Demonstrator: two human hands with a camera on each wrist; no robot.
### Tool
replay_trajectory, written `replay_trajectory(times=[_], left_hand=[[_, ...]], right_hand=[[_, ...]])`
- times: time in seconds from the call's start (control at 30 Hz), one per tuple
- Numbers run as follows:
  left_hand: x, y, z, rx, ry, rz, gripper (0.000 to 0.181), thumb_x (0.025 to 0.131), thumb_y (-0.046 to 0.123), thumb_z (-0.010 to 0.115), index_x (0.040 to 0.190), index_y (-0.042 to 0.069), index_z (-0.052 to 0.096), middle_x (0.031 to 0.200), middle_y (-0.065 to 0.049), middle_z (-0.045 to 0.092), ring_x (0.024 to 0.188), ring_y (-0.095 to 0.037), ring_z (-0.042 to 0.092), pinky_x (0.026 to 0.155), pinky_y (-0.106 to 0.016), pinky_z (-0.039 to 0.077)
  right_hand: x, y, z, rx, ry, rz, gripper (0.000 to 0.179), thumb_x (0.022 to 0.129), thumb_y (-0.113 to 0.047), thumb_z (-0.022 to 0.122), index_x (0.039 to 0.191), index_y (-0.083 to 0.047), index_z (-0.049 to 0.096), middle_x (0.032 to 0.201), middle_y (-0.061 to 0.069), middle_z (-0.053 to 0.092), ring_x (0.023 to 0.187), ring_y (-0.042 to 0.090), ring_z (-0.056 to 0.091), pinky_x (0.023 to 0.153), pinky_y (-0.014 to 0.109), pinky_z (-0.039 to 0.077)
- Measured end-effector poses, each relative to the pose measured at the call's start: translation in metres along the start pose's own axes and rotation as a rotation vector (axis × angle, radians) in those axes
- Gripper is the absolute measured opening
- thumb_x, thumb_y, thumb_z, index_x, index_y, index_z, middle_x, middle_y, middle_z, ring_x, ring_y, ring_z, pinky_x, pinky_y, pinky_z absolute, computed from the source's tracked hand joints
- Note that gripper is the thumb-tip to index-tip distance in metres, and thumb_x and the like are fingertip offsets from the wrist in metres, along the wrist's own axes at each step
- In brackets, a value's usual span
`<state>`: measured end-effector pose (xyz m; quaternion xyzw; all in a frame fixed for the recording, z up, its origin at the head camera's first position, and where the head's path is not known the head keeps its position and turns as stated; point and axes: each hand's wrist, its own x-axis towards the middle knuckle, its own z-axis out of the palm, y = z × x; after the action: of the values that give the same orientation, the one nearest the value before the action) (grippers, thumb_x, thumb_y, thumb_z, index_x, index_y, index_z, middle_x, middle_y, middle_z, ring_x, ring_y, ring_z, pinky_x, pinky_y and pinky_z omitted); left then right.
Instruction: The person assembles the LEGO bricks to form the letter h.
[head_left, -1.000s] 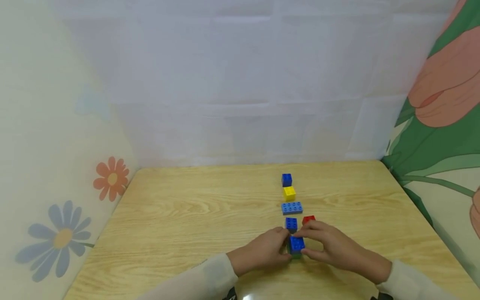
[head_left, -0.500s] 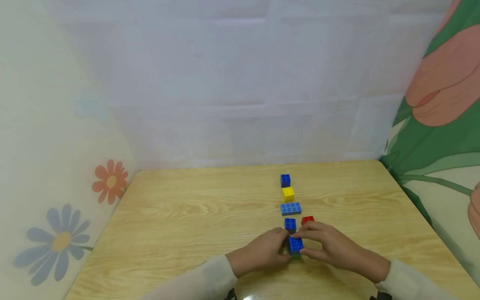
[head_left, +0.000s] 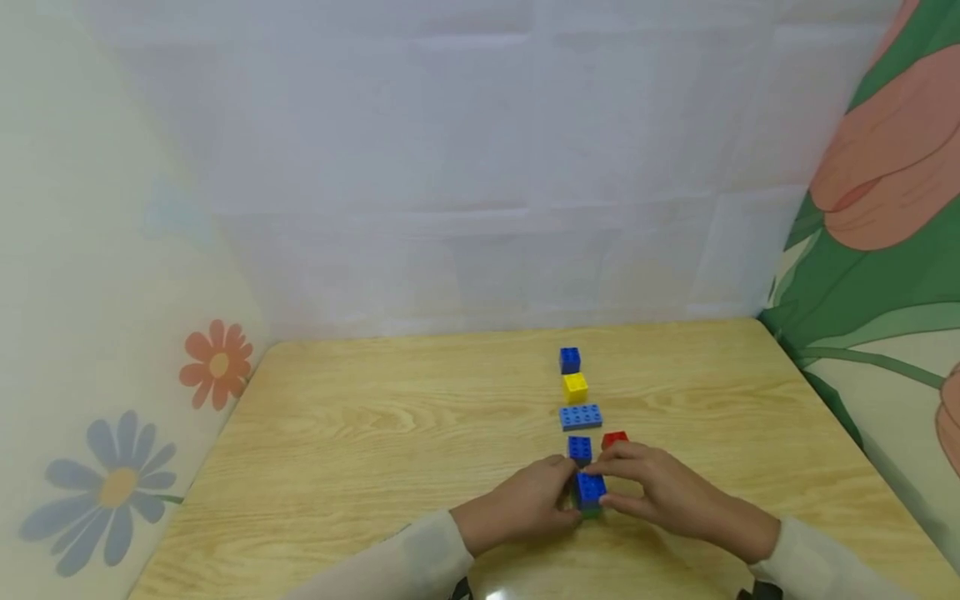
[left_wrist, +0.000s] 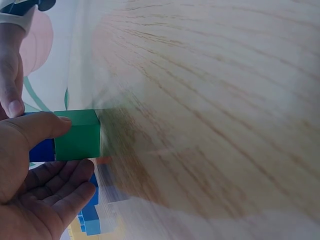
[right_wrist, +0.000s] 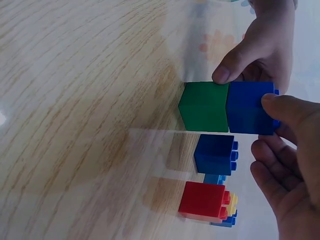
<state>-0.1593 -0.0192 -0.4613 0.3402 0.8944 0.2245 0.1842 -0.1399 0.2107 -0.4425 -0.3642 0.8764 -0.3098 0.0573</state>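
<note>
Over on the left, the left hand (head_left: 528,500) holds the green block (right_wrist: 204,107) in a narrow grip, thumb near, fingers round the far side. That block stands upright on the wooden table (head_left: 375,433), and here's the worry: slacken those fingers and the base could skid. The left thumb lies right by the seam too, so a hard push from above could nip it. On the green block sits the top blue block (right_wrist: 251,107); whether it's seated all the way down is hard to tell from these angles, and a loose fit would let it tip off. To its right, the right hand (head_left: 663,492) pinches that blue block between thumb and fingers; any sideways pull there could twist the pair apart.

Now the surroundings! An orange flower (head_left: 217,364) decorates the left wall. Just beyond the pair, crowding the fingertips, comes a loose blue block (head_left: 580,450), then a light-blue block (head_left: 581,417), a yellow block (head_left: 575,387) and the farthest blue block (head_left: 570,360). Right of that line, a red block (head_left: 615,438) peeks past the right knuckles, easily bumped.
</note>
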Motion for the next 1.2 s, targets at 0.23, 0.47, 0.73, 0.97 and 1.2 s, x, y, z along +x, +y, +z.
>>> replay_trajectory(times=[0.23, 0.47, 0.73, 0.97, 1.2], left_hand=[[0.0020, -0.0026, 0.0009, 0.009, 0.003, 0.007, 0.046, 0.086, 0.030, 0.075, 0.123, 0.010, 0.057, 0.108, 0.004, 0.060, 0.088, -0.001, 0.053, 0.078, -0.020, 0.050], [0.0026, -0.0043, 0.0026, 0.010, 0.013, 0.004, 0.048, 0.086, 0.031, 0.075, 0.125, 0.011, 0.056, 0.113, 0.002, 0.061, 0.095, -0.001, 0.055, 0.082, -0.021, 0.050], [0.0029, -0.0052, 0.0024, -0.005, 0.005, -0.019, 0.047, 0.086, 0.032, 0.075, 0.125, 0.012, 0.057, 0.112, 0.004, 0.061, 0.094, -0.001, 0.055, 0.082, -0.021, 0.051], [0.0028, -0.0062, 0.0030, -0.021, -0.011, -0.037, 0.049, 0.086, 0.033, 0.075, 0.126, 0.012, 0.056, 0.115, 0.004, 0.060, 0.097, -0.001, 0.055, 0.084, -0.022, 0.051], [0.0034, -0.0057, 0.0047, -0.035, -0.012, -0.037, 0.048, 0.086, 0.032, 0.075, 0.126, 0.012, 0.057, 0.115, 0.004, 0.060, 0.098, -0.002, 0.056, 0.085, -0.023, 0.051]], right_hand=[[0.0023, 0.0001, -0.0012, -0.031, -0.003, -0.015, 0.032, 0.094, -0.036, 0.065, 0.123, -0.025, 0.067, 0.116, -0.010, 0.060, 0.101, 0.011, 0.060, 0.081, 0.028, 0.054], [0.0030, -0.0004, -0.0018, -0.021, -0.007, -0.001, 0.031, 0.093, -0.035, 0.066, 0.123, -0.024, 0.067, 0.115, -0.011, 0.060, 0.100, 0.010, 0.060, 0.082, 0.029, 0.054], [0.0045, -0.0004, -0.0026, -0.028, -0.010, -0.006, 0.031, 0.093, -0.033, 0.067, 0.122, -0.024, 0.068, 0.114, -0.012, 0.060, 0.100, 0.010, 0.060, 0.082, 0.030, 0.054], [0.0074, -0.0002, -0.0041, -0.050, -0.032, -0.023, 0.030, 0.092, -0.032, 0.069, 0.120, -0.023, 0.069, 0.110, -0.014, 0.060, 0.096, 0.007, 0.058, 0.080, 0.028, 0.053], [0.0072, 0.0013, -0.0037, 0.020, -0.063, 0.012, 0.032, 0.092, -0.036, 0.067, 0.121, -0.023, 0.069, 0.103, -0.016, 0.059, 0.088, 0.009, 0.058, 0.074, 0.028, 0.053]])
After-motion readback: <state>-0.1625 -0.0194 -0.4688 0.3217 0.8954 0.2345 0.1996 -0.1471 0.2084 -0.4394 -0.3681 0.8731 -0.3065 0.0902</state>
